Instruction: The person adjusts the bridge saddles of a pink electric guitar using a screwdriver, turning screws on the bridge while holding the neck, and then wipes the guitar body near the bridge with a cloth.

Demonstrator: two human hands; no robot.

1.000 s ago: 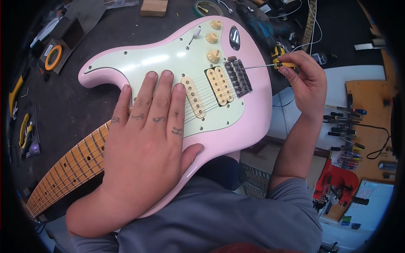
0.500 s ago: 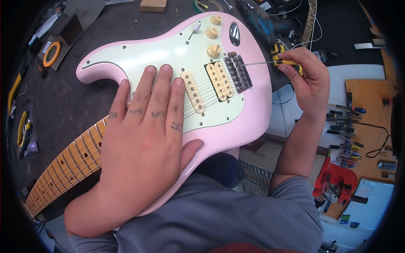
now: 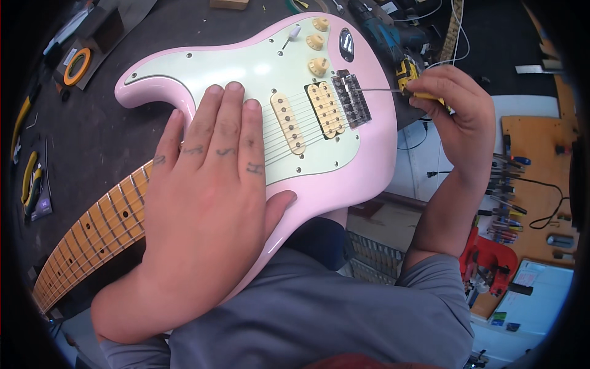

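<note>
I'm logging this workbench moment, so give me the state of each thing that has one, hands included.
Left hand: open, flat across the guitar.
Right hand: grip closed on the yellow tool.
Yellow tool: held, shaft reaching to the bridge.
Pink guitar: face up, strung.
Teal drill: lying on its side, unheld.
Pliers: unheld; jaws too small to judge.

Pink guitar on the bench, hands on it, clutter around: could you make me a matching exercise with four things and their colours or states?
Things:
1. left hand
2. tape roll
3. right hand
4. power drill

Descriptions:
a. teal and black
b. gripping a slim-shafted tool
c. orange
d. laid flat over the guitar

Pairs: 1-d, 2-c, 3-b, 4-a
</note>
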